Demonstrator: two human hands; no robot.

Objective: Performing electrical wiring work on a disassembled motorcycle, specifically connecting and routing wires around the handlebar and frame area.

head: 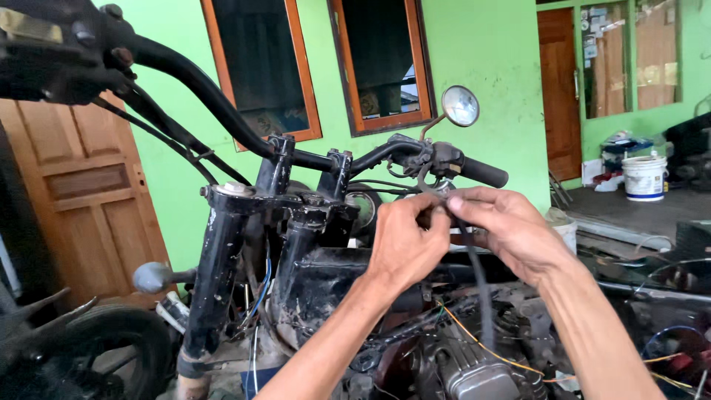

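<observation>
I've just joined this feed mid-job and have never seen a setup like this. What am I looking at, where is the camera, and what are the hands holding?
There is one view, from a camera worn on the person's head, looking down at their own bare hands. In front stands a stripped black motorcycle: handlebar, front fork, round mirror and exposed engine with loose wires. The left hand and right hand meet just below the right grip, pinching a black cable that hangs down toward the engine. Behind are a green wall and a white bucket.

Handlebar [222,104] and fork [222,252] crowd the left; open room right of grip [485,172].
</observation>
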